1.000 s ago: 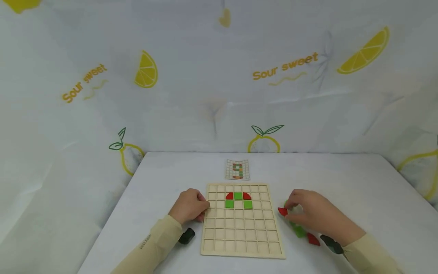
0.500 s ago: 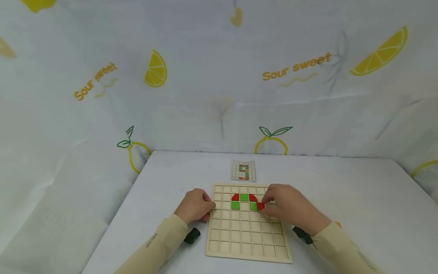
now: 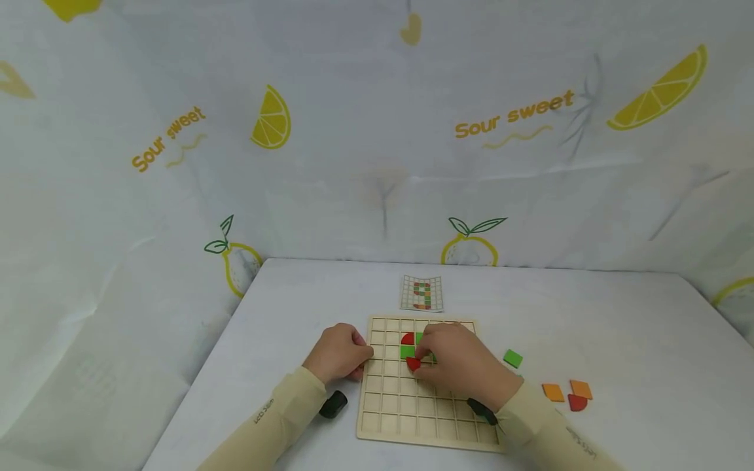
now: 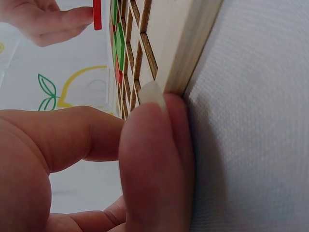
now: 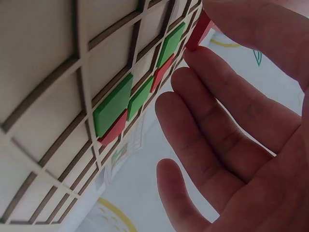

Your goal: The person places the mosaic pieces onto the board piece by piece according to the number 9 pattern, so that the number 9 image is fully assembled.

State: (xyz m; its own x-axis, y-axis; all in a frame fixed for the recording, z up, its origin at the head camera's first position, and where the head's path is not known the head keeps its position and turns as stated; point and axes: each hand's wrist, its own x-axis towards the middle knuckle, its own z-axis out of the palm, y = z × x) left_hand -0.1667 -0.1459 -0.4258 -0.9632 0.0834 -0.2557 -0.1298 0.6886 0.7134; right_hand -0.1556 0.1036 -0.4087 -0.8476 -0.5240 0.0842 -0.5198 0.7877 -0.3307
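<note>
A wooden grid board lies on the white table. On it sit a red quarter-round tile and a green square tile; more tiles are partly behind my right hand. My left hand grips the board at its left edge, and in the left wrist view the thumb meets the board's side. Over the middle of the board, my right hand pinches a red quarter-round tile between thumb and fingers. In the right wrist view this tile is held at the fingertips, above the board.
Behind the board lies a printed pattern card. To the right are a green square tile, two orange tiles and a red tile. A white cloth with lemon prints hangs at the back.
My right hand has carried the red tile from the right of the board leftwards to over its middle. The left hand has stayed at the left edge. The view has shifted slightly.
</note>
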